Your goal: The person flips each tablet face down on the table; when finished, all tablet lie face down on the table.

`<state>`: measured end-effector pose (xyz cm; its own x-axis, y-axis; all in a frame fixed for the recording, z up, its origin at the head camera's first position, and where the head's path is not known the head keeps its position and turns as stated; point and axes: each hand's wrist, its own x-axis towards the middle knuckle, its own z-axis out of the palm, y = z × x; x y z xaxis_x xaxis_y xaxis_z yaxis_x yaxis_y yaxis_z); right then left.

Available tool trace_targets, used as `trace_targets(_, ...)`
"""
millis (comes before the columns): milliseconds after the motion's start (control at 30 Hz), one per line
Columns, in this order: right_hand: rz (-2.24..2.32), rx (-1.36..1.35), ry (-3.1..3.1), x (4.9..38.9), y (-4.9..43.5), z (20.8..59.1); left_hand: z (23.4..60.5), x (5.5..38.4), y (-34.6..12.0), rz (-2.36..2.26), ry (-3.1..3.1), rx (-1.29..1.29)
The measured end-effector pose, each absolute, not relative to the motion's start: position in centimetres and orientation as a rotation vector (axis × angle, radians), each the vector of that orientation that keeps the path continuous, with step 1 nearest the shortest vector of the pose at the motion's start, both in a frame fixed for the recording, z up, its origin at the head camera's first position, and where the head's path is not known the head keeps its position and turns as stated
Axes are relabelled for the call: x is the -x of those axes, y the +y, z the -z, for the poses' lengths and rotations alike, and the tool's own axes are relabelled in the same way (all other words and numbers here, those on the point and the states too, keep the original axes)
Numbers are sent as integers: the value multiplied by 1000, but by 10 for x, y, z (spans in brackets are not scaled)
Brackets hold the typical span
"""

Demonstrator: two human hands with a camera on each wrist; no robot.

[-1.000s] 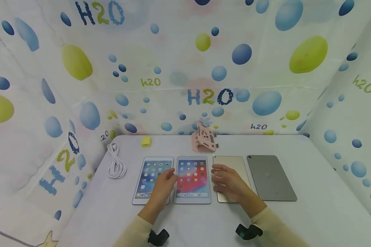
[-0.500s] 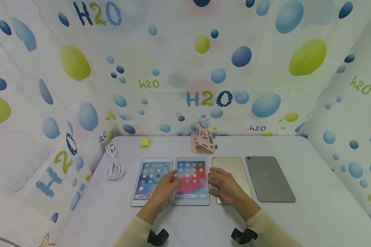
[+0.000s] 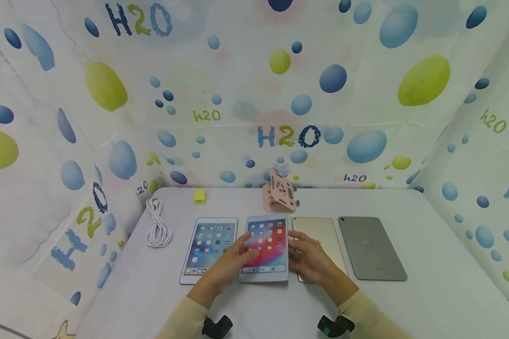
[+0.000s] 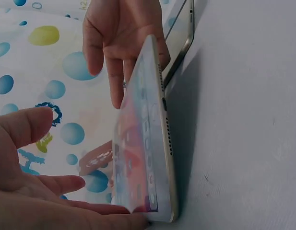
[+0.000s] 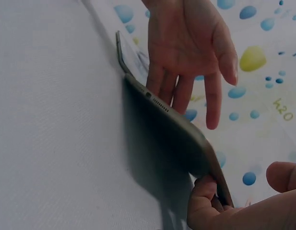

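Observation:
A white-framed tablet (image 3: 271,235) with a lit red and blue screen lies between both hands, its right edge tipped up from the table. My right hand (image 3: 311,258) is at that raised edge; in the right wrist view, its fingertips curl under the tablet's back (image 5: 167,134) while the thumb stays apart. My left hand (image 3: 225,264) reaches over the left side with fairly straight fingers. In the left wrist view its lower fingers touch or nearly touch the tablet's edge, and the thumb stands off.
Another lit tablet (image 3: 209,245) lies left, with a gold tablet (image 3: 318,226) and a grey tablet (image 3: 371,249) face down on the right. Behind are a coiled white cable (image 3: 158,228), a yellow charger block (image 3: 200,196) and a pink folding stand (image 3: 280,193). Patterned cloth walls surround the table.
The red and blue tablet lay flat before; its right edge is now lifted. My right hand has moved left from over the gold tablet to that edge, and the left hand slightly right.

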<state>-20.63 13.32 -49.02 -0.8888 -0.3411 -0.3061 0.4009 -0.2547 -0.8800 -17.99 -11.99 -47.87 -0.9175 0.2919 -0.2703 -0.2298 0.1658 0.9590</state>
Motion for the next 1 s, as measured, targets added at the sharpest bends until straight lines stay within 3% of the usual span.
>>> trace_targets(1000, 2148, 161, 1270, 204, 103, 469, 461, 187, -109, -1741, 2127, -125)
